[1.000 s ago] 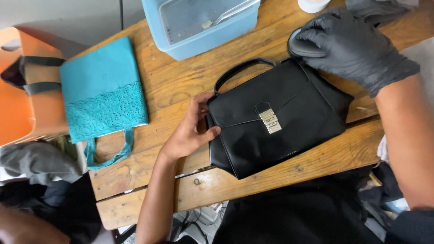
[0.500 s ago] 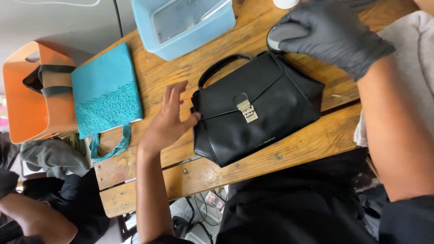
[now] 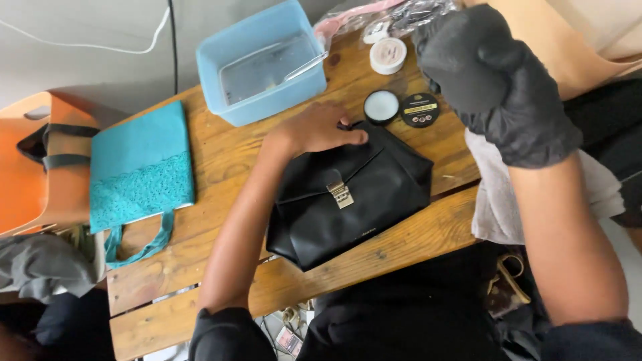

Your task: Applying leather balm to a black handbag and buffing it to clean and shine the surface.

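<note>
— Where do we stand with the black handbag (image 3: pixel 348 194)?

— It lies flat near the front edge of the wooden table (image 3: pixel 227 150), flap up, its small metal clasp (image 3: pixel 341 194) facing us. Our bare left hand (image 3: pixel 321 128) rests on its top edge, fingers curled down over the spot where the handle sits; whether they actually pinch the handle we cannot tell, since the hand hides it.

— And our right hand (image 3: pixel 495 80)?

— Gloved in black, lifted above the far right corner and closed into a fist around a dark pad or cloth, touching nothing on the table.

— How would we judge the bag to handle?

— Soft and rather light, we think: the leather sags and creases at the corners, and the smooth surface looks a bit slippery. The top edge by the handle seems the firmest place to hold; the clasp looks delicate.

— What's around it?

— Two small open tins (image 3: pixel 400 108) just behind the bag, a blue plastic tub (image 3: pixel 264 63) towards the far edge, a turquoise bag (image 3: pixel 140 170) at the left edge, a pale cloth (image 3: pixel 495 200) to the right.
</note>
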